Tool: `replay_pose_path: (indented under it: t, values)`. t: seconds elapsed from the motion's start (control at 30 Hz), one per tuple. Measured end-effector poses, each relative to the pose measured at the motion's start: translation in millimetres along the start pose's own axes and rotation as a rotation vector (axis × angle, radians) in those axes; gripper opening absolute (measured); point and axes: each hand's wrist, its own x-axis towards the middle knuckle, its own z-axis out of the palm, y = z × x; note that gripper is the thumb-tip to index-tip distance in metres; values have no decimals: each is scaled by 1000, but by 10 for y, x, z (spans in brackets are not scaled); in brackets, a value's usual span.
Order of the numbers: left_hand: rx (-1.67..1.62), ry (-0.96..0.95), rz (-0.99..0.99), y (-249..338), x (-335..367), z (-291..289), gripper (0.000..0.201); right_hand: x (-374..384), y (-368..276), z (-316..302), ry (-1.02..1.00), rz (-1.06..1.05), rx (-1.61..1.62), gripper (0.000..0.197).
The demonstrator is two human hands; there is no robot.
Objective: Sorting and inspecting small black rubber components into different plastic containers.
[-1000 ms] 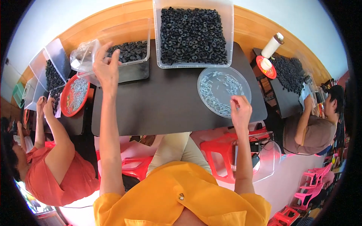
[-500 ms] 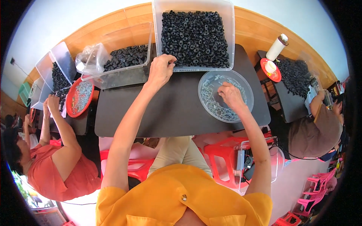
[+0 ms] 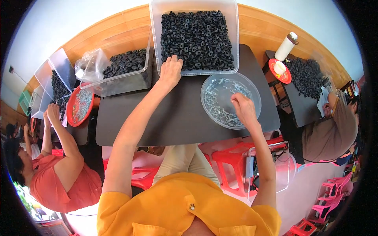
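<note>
My left hand (image 3: 171, 74) reaches over the near rim of a clear plastic bin (image 3: 156, 43). Its bent fingers dip into the near left corner of a heap of small black ring-like parts (image 3: 197, 39); the fingertips and anything between them are hidden. Above the round clear tray (image 3: 231, 126), toward its right side, hovers my right hand (image 3: 245, 108), thumb and fingers pinched together. What that pinch holds is too small to make out. Small silvery pieces, perhaps springs (image 3: 214, 103), lie scattered in the tray, mostly in a ring around its middle.
Both containers rest on a dark table (image 3: 165, 122). Left of the bin, a long clear box (image 3: 122, 84) holds more black parts, beside a plastic bag (image 3: 93, 65). Co-workers sit on both sides; a red dish (image 3: 91, 108) lies left, a white bottle (image 3: 286, 47) right.
My left hand has gone from the bin's near rim onto the black parts. My right hand has shifted slightly right over the tray, its fingers pinched. The whole view has shifted a little.
</note>
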Motion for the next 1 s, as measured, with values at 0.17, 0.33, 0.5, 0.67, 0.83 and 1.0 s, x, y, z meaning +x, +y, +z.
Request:
replay_pose_path:
  t: [0.17, 0.33, 0.5, 0.67, 0.83, 1.0]
  values:
    - [-267, 190, -35, -42, 38, -100, 15, -53, 23, -5, 107, 54, 84, 6]
    - [-1434, -41, -513, 8, -147, -433, 18, -104, -105, -39, 167, 318, 426, 10]
    - [-1810, -190, -538, 249, -788, -626, 19, -248, -416, 70, 77, 357, 711, 12]
    - [-1819, -199, -557, 530, -1390, -599, 19, -253, -867, 303, -13, 365, 952, 8]
    - [-1904, -156, -616, 643, -1660, -565, 18, -223, -1158, 511, -87, 271, 970, 8]
    - [-1753, -135, -562, 599, -1750, -513, 19, -181, -1355, 526, -114, 178, 831, 6]
